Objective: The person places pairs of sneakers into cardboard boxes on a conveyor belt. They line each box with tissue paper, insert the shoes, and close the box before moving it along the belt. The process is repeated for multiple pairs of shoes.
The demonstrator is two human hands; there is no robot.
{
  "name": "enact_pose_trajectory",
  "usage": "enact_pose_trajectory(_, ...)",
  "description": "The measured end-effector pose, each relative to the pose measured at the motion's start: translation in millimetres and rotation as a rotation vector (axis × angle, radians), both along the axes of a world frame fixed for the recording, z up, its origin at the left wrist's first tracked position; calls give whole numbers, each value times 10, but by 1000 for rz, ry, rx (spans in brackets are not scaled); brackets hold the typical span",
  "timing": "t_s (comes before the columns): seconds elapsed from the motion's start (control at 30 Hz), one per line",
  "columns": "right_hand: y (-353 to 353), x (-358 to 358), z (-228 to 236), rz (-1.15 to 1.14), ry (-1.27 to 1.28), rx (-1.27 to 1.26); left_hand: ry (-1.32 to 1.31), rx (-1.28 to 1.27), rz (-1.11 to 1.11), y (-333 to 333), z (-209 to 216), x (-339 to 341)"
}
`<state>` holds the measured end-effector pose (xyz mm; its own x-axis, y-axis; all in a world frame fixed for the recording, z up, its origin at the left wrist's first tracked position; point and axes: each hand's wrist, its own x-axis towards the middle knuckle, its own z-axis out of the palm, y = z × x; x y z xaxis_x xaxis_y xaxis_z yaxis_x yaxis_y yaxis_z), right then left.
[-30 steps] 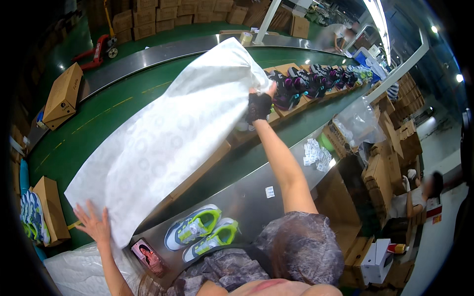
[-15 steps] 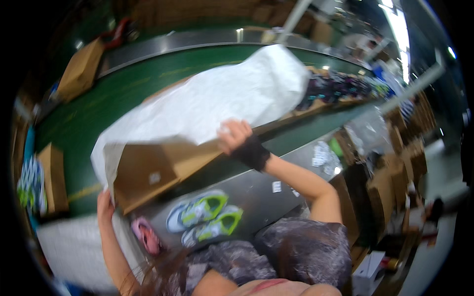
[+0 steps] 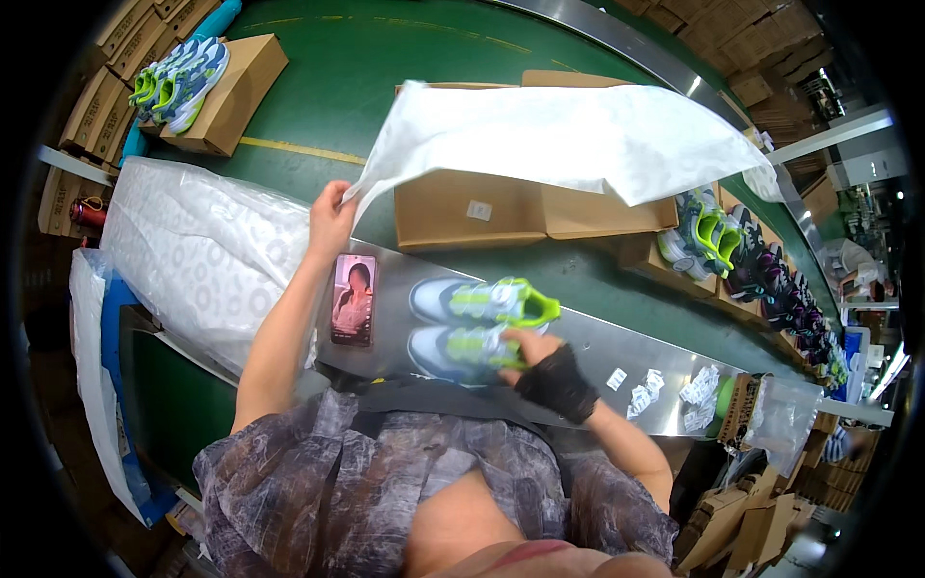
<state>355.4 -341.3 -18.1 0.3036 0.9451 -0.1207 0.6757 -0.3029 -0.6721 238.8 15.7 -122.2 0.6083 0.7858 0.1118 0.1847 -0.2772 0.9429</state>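
Between its pinched fingers my left hand (image 3: 332,220) has the near left corner of a large sheet of white tissue paper (image 3: 540,130). The sheet drapes over an open brown cardboard box (image 3: 462,214) and hides most of its inside. My right hand (image 3: 541,364), in a black fingerless glove, grips the heel of the nearer sneaker (image 3: 453,349), grey-white with lime green. Its mate, another sneaker (image 3: 472,300), lies just beyond it, toes likewise to the left. Both rest on a metal bench (image 3: 588,342) in front of me.
A lit phone (image 3: 354,301) lies left of the sneakers. Further left is a stack of patterned white paper (image 3: 207,255). More sneakers sit on a box (image 3: 236,96) at the far left, with others in boxes along the green belt (image 3: 328,72). White paper slips (image 3: 646,393) lie right.
My right hand has let go of the tissue paper and come down to the nearer sneaker. My left hand still holds the sheet's corner. The whole view has swung round to the left.
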Motion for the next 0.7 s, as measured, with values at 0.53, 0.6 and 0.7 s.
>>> enact_pose_trajectory(0.53, 1023, 2247, -315, -1113, 1254, 722, 243, 576, 179, 325, 57, -808)
enact_pose_trajectory(0.6, 1097, 2058, -122, -1239, 1480, 742, 268, 462, 194, 342, 66, -848)
enact_pose_trajectory(0.7, 1211, 1889, 78, -1020, 1413, 595, 180, 50, 203, 462, 185, -874)
